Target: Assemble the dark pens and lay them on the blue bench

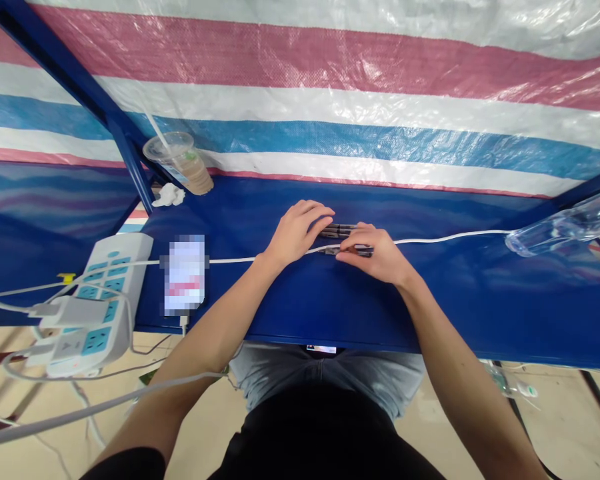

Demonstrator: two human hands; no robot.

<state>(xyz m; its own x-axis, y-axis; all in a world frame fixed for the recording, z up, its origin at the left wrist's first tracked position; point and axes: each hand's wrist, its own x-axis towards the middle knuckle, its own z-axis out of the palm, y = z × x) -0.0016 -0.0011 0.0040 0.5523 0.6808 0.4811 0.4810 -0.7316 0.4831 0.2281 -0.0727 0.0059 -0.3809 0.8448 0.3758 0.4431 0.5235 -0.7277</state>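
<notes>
Left grip (296,233): apart, just beside small dark rods (337,231)
Right grip (375,255): clamped on them
White cord (445,237): across the blue bench (455,300)

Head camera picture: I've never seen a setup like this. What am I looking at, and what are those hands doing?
There's no machine here. This picture comes from a camera worn on a person's head, looking forward and down, so the arms reaching up from the bottom are the wearer's own. The left hand and right hand are bare and close together over a small row of dark slender items, too small to identify exactly. The right hand's fingers are on them.

A white cable runs across the blue table, past both hands. Further left are a power strip and a blurred phone. Behind are a plastic cup with a straw and a crumpled tissue. A clear plastic bottle lies at the right.
</notes>
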